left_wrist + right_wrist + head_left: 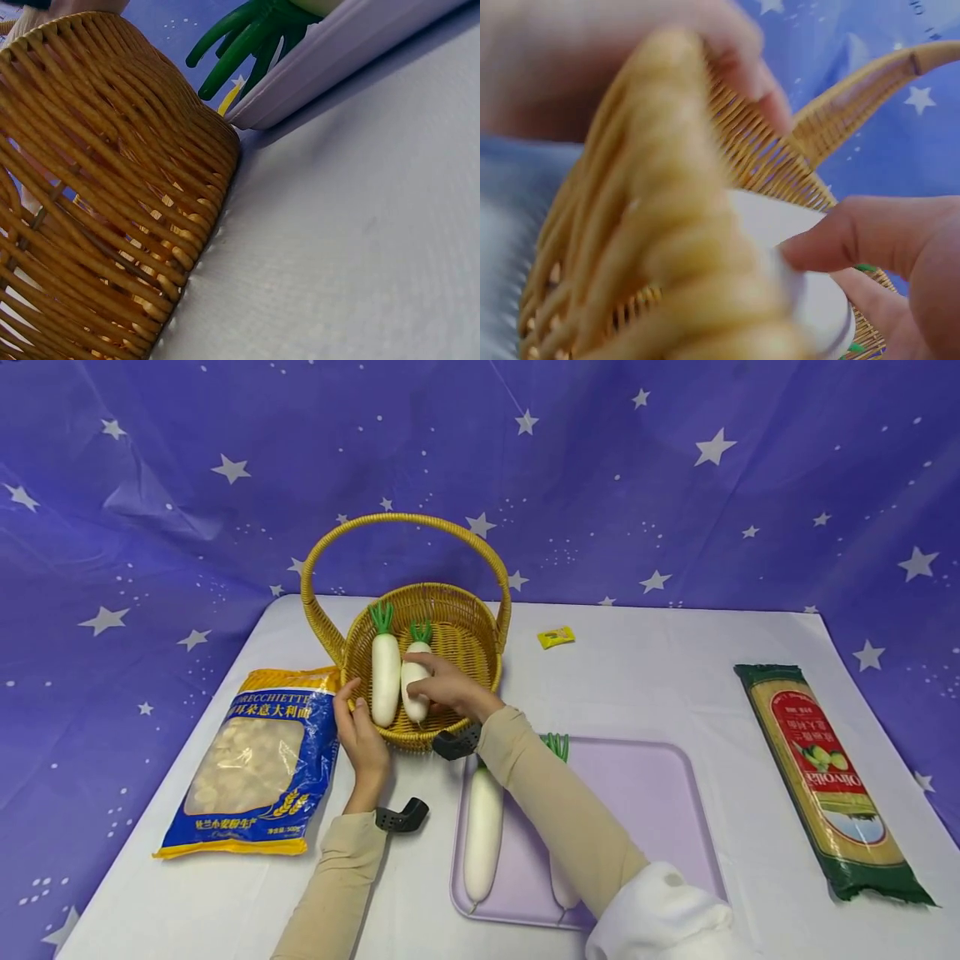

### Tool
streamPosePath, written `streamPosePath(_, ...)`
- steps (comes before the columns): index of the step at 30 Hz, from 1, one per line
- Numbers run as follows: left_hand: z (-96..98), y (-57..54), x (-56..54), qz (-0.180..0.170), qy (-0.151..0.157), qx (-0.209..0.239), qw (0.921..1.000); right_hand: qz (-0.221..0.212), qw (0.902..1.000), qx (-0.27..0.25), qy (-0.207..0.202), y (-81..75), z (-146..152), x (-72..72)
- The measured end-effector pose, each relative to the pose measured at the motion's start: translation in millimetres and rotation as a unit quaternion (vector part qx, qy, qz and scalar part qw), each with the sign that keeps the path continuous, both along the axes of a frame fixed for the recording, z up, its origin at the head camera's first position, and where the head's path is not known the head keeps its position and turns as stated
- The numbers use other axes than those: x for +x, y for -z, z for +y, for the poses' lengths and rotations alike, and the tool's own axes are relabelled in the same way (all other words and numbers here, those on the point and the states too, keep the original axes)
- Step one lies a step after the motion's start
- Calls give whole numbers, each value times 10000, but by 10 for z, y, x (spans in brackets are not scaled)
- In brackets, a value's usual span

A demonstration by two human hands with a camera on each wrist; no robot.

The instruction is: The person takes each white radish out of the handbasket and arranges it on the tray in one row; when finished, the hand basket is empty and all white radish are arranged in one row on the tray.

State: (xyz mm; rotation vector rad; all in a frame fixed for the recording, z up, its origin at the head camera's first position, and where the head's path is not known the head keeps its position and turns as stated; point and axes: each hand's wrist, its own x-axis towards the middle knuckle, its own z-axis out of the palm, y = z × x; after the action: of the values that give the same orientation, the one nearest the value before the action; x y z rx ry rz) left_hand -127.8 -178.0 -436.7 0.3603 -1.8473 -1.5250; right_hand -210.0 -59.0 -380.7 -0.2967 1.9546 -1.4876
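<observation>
The right hand [453, 687] pinched a radish [415, 674], thumb and fingers apart by just its thickness, inside the basket [471, 652], its leaves toward the far side. A second radish [386, 681] lay just left of it. The left hand [363, 739] held the basket's near left rim, fingers bent over it. Two more radishes [483, 835] lay on the tray [630, 814], one partly behind the right sleeve [558, 802]. A blue bag [251, 764] lay left of the basket, a yellow packet [556, 637] right.
</observation>
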Motion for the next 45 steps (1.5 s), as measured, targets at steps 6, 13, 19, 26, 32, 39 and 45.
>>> streamPosePath(6,17,-5,-6,84,80,-9,9999,-426,9910,-1262,-160,-50,105,21)
streamPosePath(13,59,14,-45,116,162,-42,9998,-546,9694,-2319,-602,-190,414,153)
streamPosePath(19,79,44,-47,91,173,-113,9997,336,9796,-1791,-846,-363,1024,450)
streamPosePath(26,49,38,-25,150,156,-144,9997,1190,9743,-1598,-1053,-436,1937,948)
streamPosePath(32,21,0,-21,111,133,-179,9997,1887,9782,-547,-667,-324,2548,1390)
streamPosePath(39,11,-1,-12,77,85,-110,9999,2163,9727,743,-399,-104,2832,1791)
streamPosePath(45,12,16,-1,56,47,-76,9999,1607,9769,1347,-408,5,2888,1942)
